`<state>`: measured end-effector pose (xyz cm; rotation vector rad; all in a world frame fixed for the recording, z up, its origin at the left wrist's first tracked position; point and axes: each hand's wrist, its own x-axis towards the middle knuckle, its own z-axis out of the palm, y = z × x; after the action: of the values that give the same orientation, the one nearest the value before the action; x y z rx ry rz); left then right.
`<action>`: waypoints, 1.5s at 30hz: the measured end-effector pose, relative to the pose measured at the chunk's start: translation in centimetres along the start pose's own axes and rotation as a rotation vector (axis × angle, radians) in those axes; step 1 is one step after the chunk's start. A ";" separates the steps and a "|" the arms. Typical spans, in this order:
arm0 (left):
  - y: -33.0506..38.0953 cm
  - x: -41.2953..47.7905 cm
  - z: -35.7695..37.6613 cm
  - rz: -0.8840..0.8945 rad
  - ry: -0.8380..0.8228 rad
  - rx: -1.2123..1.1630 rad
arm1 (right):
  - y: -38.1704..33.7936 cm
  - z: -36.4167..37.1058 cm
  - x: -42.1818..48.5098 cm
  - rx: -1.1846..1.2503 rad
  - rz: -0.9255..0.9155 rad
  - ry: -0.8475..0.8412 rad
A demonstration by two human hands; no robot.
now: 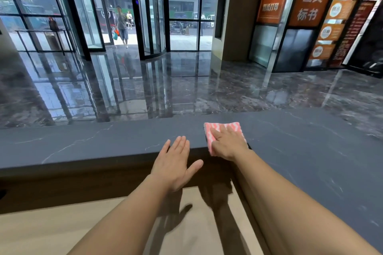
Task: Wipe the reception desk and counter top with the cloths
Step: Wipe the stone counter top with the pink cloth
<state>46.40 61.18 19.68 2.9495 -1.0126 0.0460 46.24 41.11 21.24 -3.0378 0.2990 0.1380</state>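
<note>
**Desk:** Where is the cloth (221, 126) lying?

**Photographer:** It is lying flat on the dark stone table (83, 143), at the table's near edge, with 1 end lapping over that edge. The right hand (228, 143) is pressing down on it, fingers (215, 133) straight and spread.

**Desk:** And the left hand (174, 163)?

**Photographer:** It is reaching over the table's near edge, fingers straight, holding nothing. Whether it is touching the table is unclear. A pale lower desk (51, 230) is sitting below the table, and a glossy lobby floor (186, 89) is stretching beyond it.
</note>
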 end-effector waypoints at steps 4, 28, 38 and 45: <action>1.7 1.5 0.3 0.029 -0.001 -0.021 | -1.4 0.9 3.3 -0.043 -0.202 -0.072; 4.6 4.1 -1.1 -0.072 -0.068 -0.130 | 7.7 -1.5 3.9 0.051 0.145 -0.094; 6.2 3.6 -0.7 -0.076 0.007 -0.164 | 2.6 -0.8 1.3 -0.082 -0.220 -0.107; 9.4 4.5 -0.4 -0.062 0.004 -0.140 | 13.0 -1.6 0.0 -0.081 -0.016 -0.071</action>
<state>44.14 51.05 20.34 2.8500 -0.8845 -0.0198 43.78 28.29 21.82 -3.1056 0.2695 0.2620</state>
